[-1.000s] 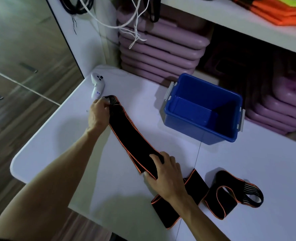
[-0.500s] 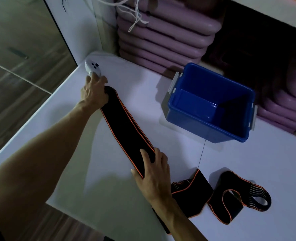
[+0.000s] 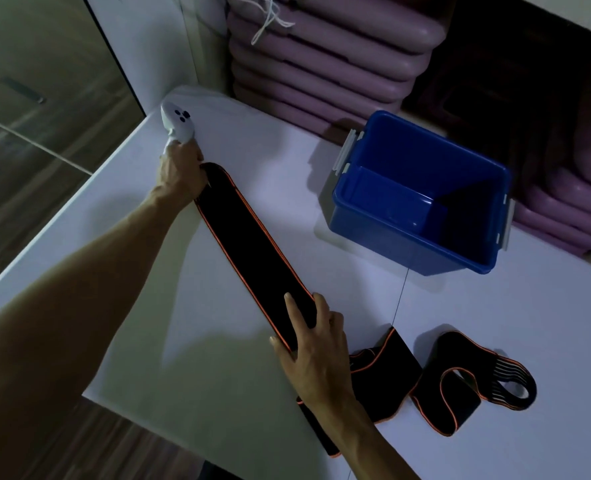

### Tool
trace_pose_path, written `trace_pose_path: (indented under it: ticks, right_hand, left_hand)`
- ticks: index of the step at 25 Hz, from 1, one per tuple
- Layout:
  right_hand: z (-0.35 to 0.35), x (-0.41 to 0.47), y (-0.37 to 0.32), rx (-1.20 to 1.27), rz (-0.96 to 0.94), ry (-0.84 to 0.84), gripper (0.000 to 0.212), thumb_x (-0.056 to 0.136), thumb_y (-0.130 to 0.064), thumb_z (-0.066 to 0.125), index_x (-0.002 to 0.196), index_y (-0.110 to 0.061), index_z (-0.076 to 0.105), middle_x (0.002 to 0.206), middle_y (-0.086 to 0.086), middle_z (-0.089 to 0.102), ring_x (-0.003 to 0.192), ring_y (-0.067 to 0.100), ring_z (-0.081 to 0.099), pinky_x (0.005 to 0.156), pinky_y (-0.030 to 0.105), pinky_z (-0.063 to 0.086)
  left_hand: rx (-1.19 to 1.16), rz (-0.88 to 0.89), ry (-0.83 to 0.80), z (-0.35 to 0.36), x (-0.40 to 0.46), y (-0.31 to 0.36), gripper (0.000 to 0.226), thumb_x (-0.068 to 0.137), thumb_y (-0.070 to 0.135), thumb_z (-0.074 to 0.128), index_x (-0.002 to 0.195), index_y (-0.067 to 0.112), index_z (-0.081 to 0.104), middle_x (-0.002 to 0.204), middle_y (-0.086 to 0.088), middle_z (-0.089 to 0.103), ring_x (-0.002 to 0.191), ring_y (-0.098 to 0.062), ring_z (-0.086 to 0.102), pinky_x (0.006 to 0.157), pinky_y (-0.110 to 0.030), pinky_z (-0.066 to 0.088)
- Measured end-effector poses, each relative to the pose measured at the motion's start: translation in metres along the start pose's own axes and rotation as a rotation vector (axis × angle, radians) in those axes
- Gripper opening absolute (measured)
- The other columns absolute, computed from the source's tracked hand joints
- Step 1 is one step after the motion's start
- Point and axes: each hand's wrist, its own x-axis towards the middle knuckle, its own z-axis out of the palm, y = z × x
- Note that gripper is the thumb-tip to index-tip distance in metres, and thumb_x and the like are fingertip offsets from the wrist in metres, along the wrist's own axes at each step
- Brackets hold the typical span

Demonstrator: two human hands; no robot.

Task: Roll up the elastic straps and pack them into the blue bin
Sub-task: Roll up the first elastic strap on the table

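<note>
A black, orange-edged elastic strap (image 3: 252, 251) lies stretched diagonally across the white table (image 3: 218, 358), frame centre. The left hand (image 3: 183, 168) pinches its upper-left end, fingers closed on it; the right hand (image 3: 316, 351) presses it flat, fingers spread. The empty blue bin (image 3: 422, 192) stands upper right.

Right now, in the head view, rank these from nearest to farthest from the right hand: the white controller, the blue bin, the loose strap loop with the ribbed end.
Measured from the right hand, which presses on the stretched strap:
1. Loose strap loop, just to its right on the table's near side.
2. Blue bin, farther back and right.
3. White controller, at the far left corner, by the left hand.
</note>
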Motion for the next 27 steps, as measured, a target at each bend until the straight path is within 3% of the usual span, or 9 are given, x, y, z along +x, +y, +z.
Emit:
trace_pose_path:
  ticks: [2,5,7,9,11,14,19,22,27]
  right_hand:
    - [-0.002,-0.001,-0.001,-0.009,0.004,0.01,0.068,0.088,-0.056,0.056,0.147,-0.029,0.036,0.143,0.017,0.042,0.105,0.029,0.05,0.077,0.038,0.056]
    - [-0.004,-0.003,-0.003,-0.001,0.012,0.013,0.069,0.086,-0.053,0.06,0.147,-0.029,0.037,0.143,0.018,0.042,0.104,0.031,0.049,0.076,0.041,0.055]
    - [-0.003,-0.003,-0.004,-0.006,0.006,0.022,0.069,0.086,-0.052,0.062,0.146,-0.028,0.037,0.143,0.018,0.042,0.104,0.031,0.049,0.077,0.042,0.055]
    - [-0.003,-0.003,-0.003,-0.009,-0.001,0.016,0.07,0.086,-0.051,0.062,0.147,-0.028,0.036,0.144,0.019,0.04,0.104,0.03,0.049,0.077,0.041,0.055]
    - [-0.002,-0.003,-0.003,-0.005,-0.006,0.012,0.07,0.086,-0.051,0.061,0.147,-0.029,0.035,0.144,0.019,0.04,0.103,0.03,0.05,0.077,0.041,0.055]
    - [-0.002,-0.002,-0.002,0.047,-0.012,-0.01,0.071,0.087,-0.049,0.061,0.149,-0.028,0.034,0.147,0.021,0.037,0.106,0.032,0.048,0.081,0.044,0.055]
    - [-0.016,-0.001,0.012,0.232,-0.1,-0.216,0.088,0.084,-0.061,0.062,0.155,-0.03,0.019,0.157,0.017,0.015,0.129,0.035,0.033,0.102,0.047,0.042]
    - [-0.027,0.006,0.031,0.392,-0.165,-0.361,0.09,0.085,-0.046,0.071,0.155,-0.032,0.018,0.161,0.01,0.008,0.144,0.03,0.021,0.114,0.042,0.032]
    - [-0.029,0.014,0.043,0.364,-0.268,-0.36,0.069,0.09,-0.032,0.07,0.15,-0.034,0.035,0.16,0.008,0.018,0.147,0.023,0.022,0.119,0.037,0.028]
  left_hand:
    - [-0.093,0.02,0.061,0.001,-0.023,0.002,0.038,0.078,0.007,0.062,0.115,0.004,0.055,0.122,-0.025,0.046,0.096,-0.042,0.055,0.081,-0.044,0.047]
    - [0.017,0.255,0.191,0.019,-0.092,0.005,0.04,0.087,0.023,0.057,0.125,0.012,0.052,0.132,-0.018,0.045,0.115,-0.038,0.045,0.094,-0.047,0.04]
    - [0.11,0.358,0.016,0.046,-0.128,0.001,0.05,0.095,0.036,0.05,0.14,0.015,0.043,0.149,-0.017,0.035,0.138,-0.036,0.031,0.109,-0.048,0.03]
    - [0.161,0.321,-0.097,0.069,-0.133,-0.005,0.061,0.097,0.048,0.035,0.15,0.018,0.026,0.16,-0.016,0.016,0.149,-0.032,0.011,0.118,-0.047,0.015]
    - [0.183,0.29,-0.093,0.077,-0.123,-0.01,0.064,0.097,0.052,0.026,0.152,0.02,0.019,0.161,-0.014,0.009,0.15,-0.028,0.004,0.12,-0.045,0.008]
    - [0.212,0.319,-0.118,0.073,-0.115,-0.013,0.063,0.098,0.051,0.03,0.153,0.022,0.017,0.162,-0.012,0.006,0.15,-0.027,0.001,0.12,-0.046,0.007]
    - [0.112,0.325,-0.022,0.054,-0.145,0.001,0.06,0.1,0.043,0.035,0.15,0.011,0.026,0.16,-0.02,0.013,0.149,-0.033,0.006,0.121,-0.046,0.01]
    - [0.085,0.426,-0.05,0.057,-0.186,0.007,0.059,0.1,0.044,0.034,0.15,0.014,0.026,0.16,-0.018,0.013,0.149,-0.031,0.006,0.122,-0.045,0.011]
    - [0.153,0.318,-0.155,0.07,-0.197,-0.01,0.064,0.099,0.052,0.024,0.153,0.02,0.015,0.162,-0.011,0.002,0.15,-0.026,-0.002,0.122,-0.046,0.01]
